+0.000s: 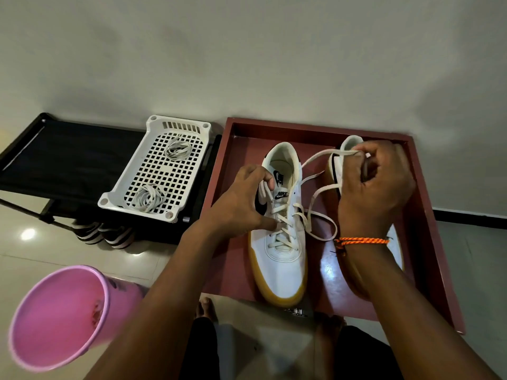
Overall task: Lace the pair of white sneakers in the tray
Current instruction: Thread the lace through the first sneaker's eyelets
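Pinching the free end of the white lace (315,174) up high in the right hand (375,182), fingers curled tight on it, raised over the heel of the right-side sneaker (348,152). Orange braided cord (362,240) tied round that wrist. Left hand (241,204) clamped on the left-side sneaker (282,237), thumb and fingers gripping the collar edge by the tongue, one finger pressed down near the eyelets. Lace already crisscrossed through the lower eyelets, loose loops trailing off to the right across the tray floor and up to the raised hand. Gum-coloured sole, black swoosh on the side, toe pointing toward the camera. Other sneaker mostly hidden behind the right forearm, only heel and a bit of the toe showing, so can't tell if laced.

Both shoes sitting side by side in the dark red tray (428,242), flat on the tile floor against the wall. Just left of it, a white perforated basket (153,171) with two bundles of spare laces (177,150) inside, resting on a black rack (63,163). Striped sandals (104,234) tucked under the rack. Pink bucket (60,316) near the bottom left corner, tilted toward the camera. Bare feet and dark trousers visible at the bottom edge.
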Tool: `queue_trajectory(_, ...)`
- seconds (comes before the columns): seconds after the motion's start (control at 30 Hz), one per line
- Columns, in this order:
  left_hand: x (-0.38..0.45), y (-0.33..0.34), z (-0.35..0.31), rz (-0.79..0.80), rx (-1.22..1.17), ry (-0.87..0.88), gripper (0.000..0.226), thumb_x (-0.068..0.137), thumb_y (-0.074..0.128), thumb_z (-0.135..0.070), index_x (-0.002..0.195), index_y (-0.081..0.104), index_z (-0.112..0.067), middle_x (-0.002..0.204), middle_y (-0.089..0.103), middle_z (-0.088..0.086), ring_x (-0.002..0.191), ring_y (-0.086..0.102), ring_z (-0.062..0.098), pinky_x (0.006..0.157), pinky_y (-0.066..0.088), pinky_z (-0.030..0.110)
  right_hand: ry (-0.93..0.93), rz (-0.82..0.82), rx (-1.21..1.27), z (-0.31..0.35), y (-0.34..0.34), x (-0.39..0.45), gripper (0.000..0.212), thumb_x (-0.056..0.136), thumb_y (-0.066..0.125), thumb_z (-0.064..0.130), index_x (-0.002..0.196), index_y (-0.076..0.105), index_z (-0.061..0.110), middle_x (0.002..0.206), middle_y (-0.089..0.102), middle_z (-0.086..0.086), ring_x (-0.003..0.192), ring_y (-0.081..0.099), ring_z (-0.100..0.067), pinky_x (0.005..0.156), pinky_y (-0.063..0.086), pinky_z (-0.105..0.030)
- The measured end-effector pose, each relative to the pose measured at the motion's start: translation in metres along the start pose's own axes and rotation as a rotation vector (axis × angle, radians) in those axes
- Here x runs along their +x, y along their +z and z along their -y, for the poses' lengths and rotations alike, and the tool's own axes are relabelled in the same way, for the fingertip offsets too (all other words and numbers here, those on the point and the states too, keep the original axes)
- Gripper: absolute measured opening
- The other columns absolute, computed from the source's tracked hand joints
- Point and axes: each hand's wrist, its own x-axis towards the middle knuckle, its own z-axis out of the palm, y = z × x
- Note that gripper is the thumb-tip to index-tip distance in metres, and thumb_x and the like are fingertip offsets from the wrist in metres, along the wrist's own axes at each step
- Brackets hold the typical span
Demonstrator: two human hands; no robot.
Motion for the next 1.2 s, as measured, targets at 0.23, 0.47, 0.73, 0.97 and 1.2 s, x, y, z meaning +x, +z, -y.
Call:
queue_trajectory(0.23,0.0,0.01,-0.005,-0.095,0.087,0.02,0.029,0.09,0.076,-0.05,0.109,0.058,-0.038,0.16,0.021,-0.015,0.123,0.058,0.021,0.095,0.059,0.049,-0.026,-0.136,0.092,0.001,0.002,0.002,0.03,0.11,0.055,0.032,0.105,0.069,0.006,0.097,0.066,-0.006,0.069,0.067,-0.025,0.059,0.054,-0.044)
queue_trajectory(0.47,0.003,0.02,-0.004,-0.113,0.164,0.107,0.015,0.096,0.062,-0.028,0.103,0.075,-0.031,0.169,0.012,-0.018,0.142,0.048,0.029,0.106,0.048,0.058,0.103,0.736,-0.641,-0.02,0.002,-0.018,0.027,0.09,0.063,0.041,0.081,0.071,0.017,0.084,0.068,-0.01,0.076,0.062,-0.035,0.064,0.043,-0.033)
queue_trajectory(0.73,0.004,0.025,-0.013,-0.103,0.088,0.033,0.023,0.101,0.057,-0.013,0.092,0.071,-0.029,0.171,0.009,-0.013,0.153,0.03,0.032,0.115,0.041,0.058,0.075,0.845,0.016,-0.013,0.011,-0.017,0.048,0.091,0.058,0.034,0.139,0.059,0.041,0.121,0.06,0.014,0.097,0.064,-0.006,0.086,0.057,-0.035)
queue_trajectory(0.97,0.004,0.031,-0.018,-0.134,0.175,0.07,0.018,0.098,0.06,-0.007,0.097,0.072,-0.02,0.174,0.009,-0.008,0.159,0.007,0.024,0.118,0.034,0.051,0.031,1.075,0.01,-0.03,0.011,-0.019,0.075,0.08,0.08,0.049,0.148,0.05,0.041,0.145,0.045,0.013,0.112,0.059,-0.005,0.093,0.053,-0.018)
queue_trajectory(1.2,0.003,0.027,-0.02,-0.166,0.11,0.032,0.021,0.1,0.06,-0.005,0.094,0.074,-0.019,0.171,0.013,-0.013,0.154,0.011,0.016,0.105,0.03,0.026,0.062,1.024,0.08,-0.032,0.012,-0.02,0.074,0.079,0.09,0.04,0.145,0.056,0.035,0.141,0.049,0.013,0.111,0.057,0.001,0.083,0.047,-0.007)
